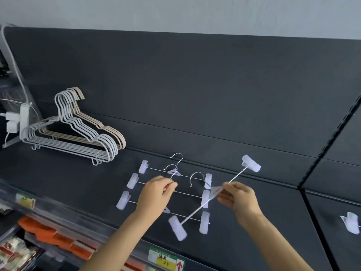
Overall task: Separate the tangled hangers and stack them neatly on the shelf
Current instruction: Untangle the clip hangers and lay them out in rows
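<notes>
Several wire clip hangers (pixel 193 195) with translucent white clips lie in a row on the dark shelf (pixel 244 216), hooks pointing toward the back wall. My left hand (pixel 156 194) pinches the hook of one of them. My right hand (pixel 237 198) grips the centre of another clip hanger (pixel 232 179), holding it tilted diagonally above the row, one clip (pixel 251 163) raised at the upper right and the other clip (pixel 177 227) low at the front. A neat stack of white and beige wire hangers (pixel 78 133) rests at the shelf's left.
A white power adapter and cables (pixel 15 118) hang at the far left. On the neighbouring shelf section to the right lies another white clip (pixel 351 224). Below the front edge are price labels (pixel 166 259) and orange and red packaged goods (pixel 39 233).
</notes>
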Demonstrator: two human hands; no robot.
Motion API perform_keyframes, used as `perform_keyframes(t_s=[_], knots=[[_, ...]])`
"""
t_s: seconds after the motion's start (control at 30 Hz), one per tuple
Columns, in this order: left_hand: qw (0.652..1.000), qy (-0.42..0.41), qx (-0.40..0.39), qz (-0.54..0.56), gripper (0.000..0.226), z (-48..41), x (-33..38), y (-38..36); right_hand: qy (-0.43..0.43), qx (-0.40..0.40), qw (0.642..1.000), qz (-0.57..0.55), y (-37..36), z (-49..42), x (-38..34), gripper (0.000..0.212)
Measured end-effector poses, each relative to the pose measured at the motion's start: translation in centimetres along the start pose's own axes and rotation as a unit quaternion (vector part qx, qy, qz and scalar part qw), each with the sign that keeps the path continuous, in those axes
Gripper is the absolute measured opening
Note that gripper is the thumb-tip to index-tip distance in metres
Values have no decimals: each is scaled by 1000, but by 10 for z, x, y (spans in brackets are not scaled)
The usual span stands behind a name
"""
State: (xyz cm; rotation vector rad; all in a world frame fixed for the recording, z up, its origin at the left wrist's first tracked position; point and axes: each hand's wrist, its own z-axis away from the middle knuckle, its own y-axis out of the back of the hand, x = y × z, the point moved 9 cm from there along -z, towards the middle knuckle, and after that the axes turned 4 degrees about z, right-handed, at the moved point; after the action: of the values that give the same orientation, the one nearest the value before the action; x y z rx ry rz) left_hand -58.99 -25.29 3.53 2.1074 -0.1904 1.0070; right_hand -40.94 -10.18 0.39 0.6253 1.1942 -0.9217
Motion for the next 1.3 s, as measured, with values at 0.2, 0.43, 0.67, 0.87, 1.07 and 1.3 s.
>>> perform_keyframes(t_s=[0.2,0.43,0.67,0.87,1.07,1.3], knots=[[986,-21,-125,-105,20,25,20,-22,-35,0,986,-161,-57,30,32,23],[987,-1,-138,-85,24,42,-35,16,-18,-102,992,75,-82,68,44,15],[969,60,-229,-78,29,58,-88,19,310,4,786,535,-56,67,27,29],[965,65,-248,-62,26,48,-89,0,296,-28,800,522,-57,58,60,18],[967,102,-227,-58,23,38,-104,4,289,-30,813,504,-66,51,57,18],[973,82,-196,-88,23,29,-109,19,262,-62,817,510,-89,47,58,20]])
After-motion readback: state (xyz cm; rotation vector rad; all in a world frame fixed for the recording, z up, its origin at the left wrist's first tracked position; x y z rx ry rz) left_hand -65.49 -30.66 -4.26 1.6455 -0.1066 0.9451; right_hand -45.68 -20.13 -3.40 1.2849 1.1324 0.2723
